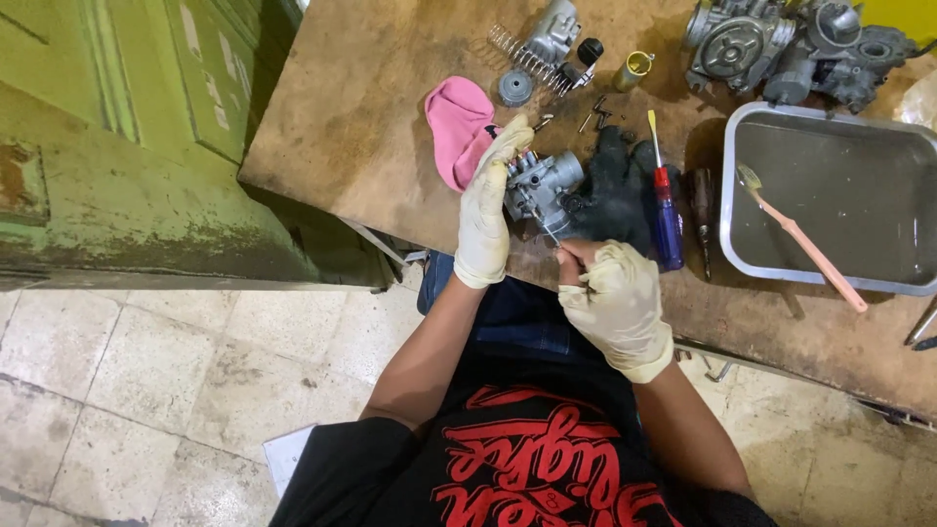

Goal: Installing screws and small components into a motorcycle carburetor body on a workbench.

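Note:
A small grey metal carburetor [547, 182] rests near the front edge of the worn brown table [361, 107]. My left hand [486, 205], in a cream rubber glove, grips its left side. My right hand [617, 298], gloved the same way, holds a thin metal tool [549, 230] whose tip reaches into the carburetor's underside. A black rag [615, 190] lies just right of the carburetor.
A pink cloth [457, 127], a spring [527, 60], small parts and screws lie behind. A red-and-blue screwdriver [666, 200] and a second one lie right. A metal tray [830, 195] holds a toothbrush [805, 239]. Engine parts [781, 44] sit far right. A green door [127, 127] stands left.

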